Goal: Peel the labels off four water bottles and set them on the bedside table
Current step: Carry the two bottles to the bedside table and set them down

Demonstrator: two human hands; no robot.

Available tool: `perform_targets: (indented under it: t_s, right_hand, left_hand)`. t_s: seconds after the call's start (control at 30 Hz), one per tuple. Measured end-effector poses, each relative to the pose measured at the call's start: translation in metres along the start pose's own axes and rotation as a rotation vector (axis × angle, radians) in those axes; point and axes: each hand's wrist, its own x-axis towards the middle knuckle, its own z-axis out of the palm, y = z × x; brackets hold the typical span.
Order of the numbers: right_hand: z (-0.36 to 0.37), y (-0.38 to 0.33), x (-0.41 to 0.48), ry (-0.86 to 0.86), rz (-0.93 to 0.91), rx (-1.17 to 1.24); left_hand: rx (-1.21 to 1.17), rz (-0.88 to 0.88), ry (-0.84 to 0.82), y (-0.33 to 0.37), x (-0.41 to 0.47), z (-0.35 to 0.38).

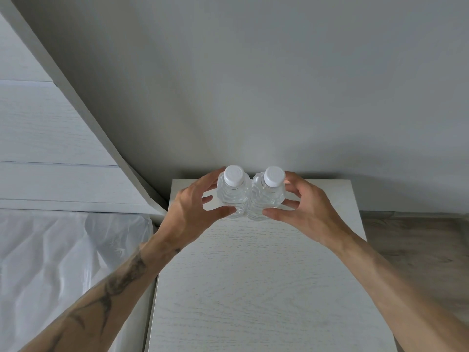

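Note:
Two clear water bottles with white caps and no labels stand upright side by side, touching, at the back of the white bedside table [266, 275]. My left hand [193, 212] curls around the left bottle [233, 193], thumb at its front and fingers behind. My right hand [304, 212] wraps the right bottle [266, 196] the same way. Whether the bottles rest on the table or hang just above it is unclear.
A grey wall rises right behind the table. A white headboard [50, 148] slants at the left, with a plastic-covered mattress [63, 262] below it. Wooden floor [418, 245] shows to the right of the table.

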Motion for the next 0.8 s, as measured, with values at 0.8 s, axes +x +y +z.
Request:
perform_targets:
  t_s: [0.8]
  right_hand:
    - [-0.079,-0.231,-0.075,-0.162,-0.029,-0.67]
  left_hand:
    - [0.497,0.128,-0.093,0.194,-0.052,-0.155]
